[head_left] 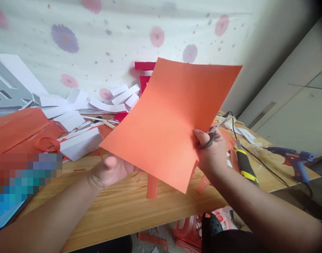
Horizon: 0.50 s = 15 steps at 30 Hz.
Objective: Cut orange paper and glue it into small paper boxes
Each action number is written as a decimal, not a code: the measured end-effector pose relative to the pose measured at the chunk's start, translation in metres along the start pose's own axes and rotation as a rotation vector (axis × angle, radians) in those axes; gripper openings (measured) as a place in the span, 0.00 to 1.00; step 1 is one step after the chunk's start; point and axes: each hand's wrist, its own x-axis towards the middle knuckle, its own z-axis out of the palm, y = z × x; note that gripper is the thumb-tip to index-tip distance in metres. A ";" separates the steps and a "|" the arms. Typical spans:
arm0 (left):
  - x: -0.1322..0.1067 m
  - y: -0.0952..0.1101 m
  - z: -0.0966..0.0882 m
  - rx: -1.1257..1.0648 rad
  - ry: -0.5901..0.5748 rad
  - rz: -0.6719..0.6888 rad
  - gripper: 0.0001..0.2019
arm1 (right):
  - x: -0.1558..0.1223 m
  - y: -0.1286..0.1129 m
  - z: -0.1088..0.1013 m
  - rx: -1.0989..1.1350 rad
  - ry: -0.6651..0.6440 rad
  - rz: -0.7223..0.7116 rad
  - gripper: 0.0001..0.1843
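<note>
Nearest, two bare forearms reach over a pale wooden worktop (pixel 118 207). The left hand (pixel 110 171), blurred, sits under the lower left edge of a large orange paper sheet (pixel 171 119); whether it grips is unclear. The right hand (pixel 215 153) is closed through dark-handled scissors (pixel 208 138) at the sheet's right edge. The sheet tilts up and away, with cut strips dangling below. A blue glue gun (pixel 295 160) lies well apart, rightward.

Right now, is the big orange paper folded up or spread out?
Spread out. The orange paper is one open, slightly curved sheet; the right hand, holding scissors, touches its edge; cut strips dangle below.
</note>
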 end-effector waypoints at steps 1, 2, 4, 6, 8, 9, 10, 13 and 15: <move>-0.002 -0.004 0.006 -0.026 -0.009 -0.024 0.36 | 0.000 0.002 0.002 -0.012 -0.006 0.000 0.12; -0.004 -0.007 0.012 -0.048 0.009 -0.035 0.33 | 0.000 0.005 0.003 -0.028 -0.007 -0.005 0.12; -0.008 -0.012 0.022 -0.077 0.041 -0.030 0.31 | -0.001 0.010 0.006 -0.058 0.004 -0.022 0.13; -0.010 -0.017 0.029 -0.097 0.048 -0.029 0.30 | -0.003 0.015 0.010 -0.078 0.009 -0.047 0.13; -0.010 -0.020 0.035 -0.137 0.096 -0.039 0.26 | -0.007 0.017 0.015 -0.077 -0.002 -0.079 0.13; -0.010 -0.022 0.037 -0.152 0.160 -0.046 0.25 | -0.009 0.017 0.017 -0.079 -0.020 -0.089 0.13; -0.009 -0.023 0.038 -0.157 0.243 -0.051 0.24 | -0.011 0.017 0.020 -0.078 -0.046 -0.093 0.12; -0.004 -0.024 0.037 -0.124 0.443 -0.072 0.26 | -0.017 0.016 0.021 -0.085 -0.126 -0.028 0.13; 0.001 -0.022 0.032 -0.095 0.478 -0.043 0.26 | -0.018 0.016 0.014 -0.129 -0.173 0.044 0.15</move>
